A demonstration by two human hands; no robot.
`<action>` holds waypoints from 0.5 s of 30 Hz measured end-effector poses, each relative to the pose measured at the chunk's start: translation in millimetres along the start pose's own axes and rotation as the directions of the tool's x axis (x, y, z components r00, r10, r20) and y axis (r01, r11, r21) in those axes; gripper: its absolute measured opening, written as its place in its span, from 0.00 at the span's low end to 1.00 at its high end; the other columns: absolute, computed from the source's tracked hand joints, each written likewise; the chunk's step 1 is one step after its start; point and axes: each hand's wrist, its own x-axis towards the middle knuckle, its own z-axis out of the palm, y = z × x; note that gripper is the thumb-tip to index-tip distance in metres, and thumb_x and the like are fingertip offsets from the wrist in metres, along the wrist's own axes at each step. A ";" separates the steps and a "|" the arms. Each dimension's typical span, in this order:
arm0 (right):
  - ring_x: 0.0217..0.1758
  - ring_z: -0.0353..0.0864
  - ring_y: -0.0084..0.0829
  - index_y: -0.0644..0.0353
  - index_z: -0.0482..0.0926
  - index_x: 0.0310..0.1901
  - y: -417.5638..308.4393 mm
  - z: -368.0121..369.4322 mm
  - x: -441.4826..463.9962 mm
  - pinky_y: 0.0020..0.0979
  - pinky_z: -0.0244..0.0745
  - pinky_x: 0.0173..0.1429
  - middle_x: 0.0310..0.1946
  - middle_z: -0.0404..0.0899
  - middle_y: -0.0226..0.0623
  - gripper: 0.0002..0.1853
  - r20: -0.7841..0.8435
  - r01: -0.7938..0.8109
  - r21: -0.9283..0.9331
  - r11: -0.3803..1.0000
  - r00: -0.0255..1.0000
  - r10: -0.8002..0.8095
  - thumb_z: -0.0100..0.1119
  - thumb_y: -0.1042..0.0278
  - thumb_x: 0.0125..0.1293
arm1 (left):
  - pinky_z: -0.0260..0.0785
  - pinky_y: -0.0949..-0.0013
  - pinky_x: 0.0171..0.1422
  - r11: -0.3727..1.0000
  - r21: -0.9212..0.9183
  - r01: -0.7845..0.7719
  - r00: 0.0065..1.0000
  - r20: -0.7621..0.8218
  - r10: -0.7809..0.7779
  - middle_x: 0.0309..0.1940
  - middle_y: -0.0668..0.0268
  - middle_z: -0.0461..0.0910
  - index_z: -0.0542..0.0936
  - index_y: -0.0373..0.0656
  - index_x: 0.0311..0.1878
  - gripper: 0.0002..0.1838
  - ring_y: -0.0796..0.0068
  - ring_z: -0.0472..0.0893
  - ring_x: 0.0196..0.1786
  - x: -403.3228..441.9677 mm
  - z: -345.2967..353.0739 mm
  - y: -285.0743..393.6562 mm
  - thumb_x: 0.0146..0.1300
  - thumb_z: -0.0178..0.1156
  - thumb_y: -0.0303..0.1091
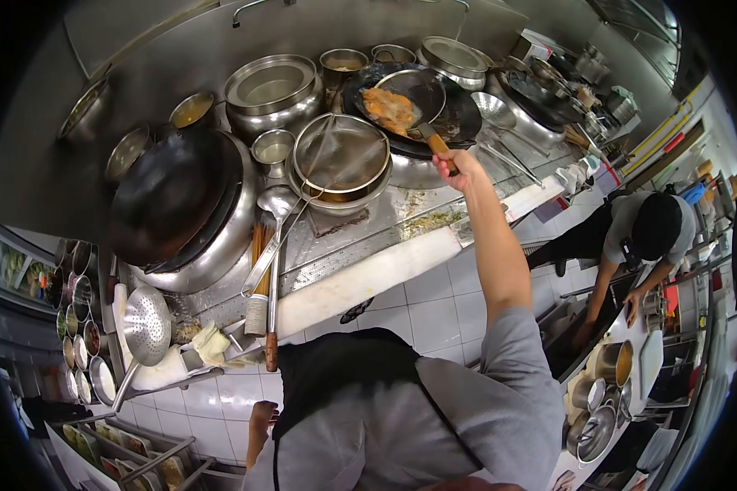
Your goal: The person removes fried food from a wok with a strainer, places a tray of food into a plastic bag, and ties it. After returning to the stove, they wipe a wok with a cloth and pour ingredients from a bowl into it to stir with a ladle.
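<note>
The right hand [462, 170] squeezes the wooden handle [436, 142], likely stiff, best held there, inside the desk's [336, 263] front edge. Left hand [263, 416]: can't tell.

A hand could pass along the counter's bare front strip [393, 237], between the ladle [278, 202] and the forearm of the right hand [458, 168], which grips the pan [437, 96]. Left of that hand, the strainer [341, 151] blocks a low path; behind the pan, pots [344, 61] crowd the wall [327, 29]. Above the lowered left hand [262, 415], the handles of the ladle and brush [256, 313] overhang the counter edge.
</note>
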 end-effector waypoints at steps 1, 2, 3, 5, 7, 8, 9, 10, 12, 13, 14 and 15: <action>0.19 0.72 0.19 0.66 0.71 0.44 5.2 -2.5 -3.4 0.18 0.69 0.19 0.29 0.78 0.37 0.07 -0.011 0.077 -0.066 0.995 0.997 -0.078 0.53 0.76 0.66 | 0.75 0.62 0.28 0.999 -0.038 -0.038 0.999 -0.003 0.038 0.27 0.62 0.81 0.80 0.43 0.42 0.09 0.67 0.81 0.26 8.0 2.0 -3.4 0.64 0.57 0.36; 0.19 0.72 0.20 0.65 0.71 0.45 11.6 -0.3 -15.7 0.19 0.68 0.18 0.29 0.78 0.37 0.08 -0.017 0.152 -0.133 0.979 0.988 -0.156 0.53 0.76 0.66 | 0.75 0.62 0.28 0.994 -0.076 -0.075 0.997 -0.008 0.075 0.27 0.63 0.80 0.80 0.43 0.42 0.09 0.68 0.80 0.26 15.3 3.6 -7.7 0.64 0.57 0.36; 0.19 0.71 0.20 0.64 0.71 0.46 16.4 1.6 -26.9 0.20 0.67 0.18 0.28 0.78 0.36 0.08 -0.016 0.225 -0.201 0.954 0.972 -0.233 0.53 0.77 0.65 | 0.74 0.63 0.28 0.987 -0.115 -0.113 0.994 -0.013 0.112 0.27 0.63 0.80 0.80 0.43 0.42 0.09 0.69 0.80 0.26 22.4 5.9 -11.9 0.64 0.57 0.36; 0.18 0.71 0.21 0.62 0.72 0.53 23.4 2.4 -42.9 0.22 0.65 0.17 0.27 0.77 0.35 0.16 -0.044 0.281 -0.255 0.925 0.953 -0.301 0.53 0.79 0.63 | 0.73 0.64 0.27 0.964 -0.255 -0.068 0.997 -0.043 0.059 0.27 0.64 0.80 0.80 0.43 0.42 0.09 0.70 0.80 0.25 16.4 6.6 1.4 0.63 0.56 0.35; 0.17 0.70 0.21 0.63 0.72 0.55 28.3 3.6 -57.5 0.23 0.64 0.16 0.27 0.77 0.35 0.19 -0.016 0.354 -0.327 0.876 0.925 -0.379 0.53 0.80 0.61 | 0.71 0.66 0.25 0.939 -0.125 -0.320 0.947 -0.052 0.316 0.24 0.66 0.78 0.79 0.44 0.38 0.06 0.72 0.78 0.23 58.3 1.1 -29.5 0.61 0.55 0.34; 0.16 0.69 0.21 0.63 0.72 0.57 30.0 4.8 -61.7 0.24 0.64 0.15 0.26 0.76 0.35 0.21 -0.032 0.369 -0.390 0.844 0.910 -0.413 0.53 0.81 0.61 | 0.70 0.67 0.24 0.939 -0.098 -0.329 0.944 -0.067 0.323 0.23 0.67 0.77 0.78 0.44 0.35 0.05 0.73 0.77 0.22 63.1 -1.5 -25.3 0.60 0.55 0.33; 0.15 0.69 0.21 0.63 0.72 0.59 31.7 7.1 -64.8 0.25 0.63 0.14 0.26 0.76 0.35 0.23 -0.046 0.381 -0.452 0.807 0.893 -0.447 0.53 0.81 0.60 | 0.68 0.68 0.23 0.955 -0.156 -0.252 0.967 -0.069 0.244 0.22 0.68 0.76 0.78 0.44 0.33 0.04 0.75 0.76 0.21 65.1 -6.3 -20.0 0.60 0.55 0.32; 0.14 0.68 0.21 0.63 0.72 0.60 33.4 9.3 -66.9 0.25 0.62 0.14 0.25 0.75 0.34 0.25 -0.057 0.389 -0.511 0.766 0.874 -0.482 0.54 0.81 0.59 | 0.67 0.69 0.22 0.960 -0.213 -0.181 0.983 -0.069 0.170 0.20 0.69 0.75 0.77 0.44 0.30 0.04 0.76 0.76 0.21 66.1 -7.4 -11.8 0.59 0.55 0.31; 0.13 0.67 0.21 0.63 0.71 0.63 35.0 16.3 -67.0 0.26 0.60 0.13 0.24 0.74 0.33 0.28 -0.054 0.416 -0.620 0.665 0.823 -0.565 0.54 0.82 0.58 | 0.66 0.70 0.21 0.924 -0.381 -0.027 0.998 -0.066 0.002 0.20 0.70 0.74 0.78 0.44 0.30 0.04 0.77 0.75 0.20 69.0 -11.5 0.8 0.58 0.54 0.30; 0.13 0.67 0.21 0.63 0.70 0.64 36.1 18.8 -66.7 0.27 0.60 0.13 0.23 0.73 0.32 0.29 -0.049 0.422 -0.670 0.611 0.796 -0.603 0.54 0.82 0.57 | 0.66 0.70 0.21 0.929 -0.367 -0.040 0.997 -0.081 0.010 0.20 0.70 0.74 0.78 0.43 0.30 0.05 0.77 0.75 0.20 69.9 -14.1 3.4 0.58 0.54 0.30; 0.13 0.67 0.21 0.63 0.69 0.66 36.0 19.7 -61.9 0.27 0.60 0.13 0.22 0.73 0.32 0.31 -0.056 0.413 -0.722 0.555 0.764 -0.643 0.54 0.82 0.57 | 0.66 0.70 0.21 0.934 -0.354 -0.053 0.995 -0.097 0.020 0.20 0.70 0.74 0.79 0.43 0.31 0.05 0.77 0.74 0.20 71.1 -16.6 6.9 0.58 0.54 0.29; 0.13 0.67 0.21 0.62 0.68 0.68 36.0 21.7 -57.3 0.27 0.60 0.13 0.21 0.73 0.31 0.33 -0.060 0.398 -0.771 0.496 0.730 -0.680 0.54 0.82 0.57 | 0.66 0.71 0.21 0.935 -0.348 -0.071 0.993 -0.114 0.033 0.20 0.70 0.74 0.79 0.43 0.31 0.06 0.77 0.74 0.20 71.0 -17.8 11.2 0.58 0.53 0.29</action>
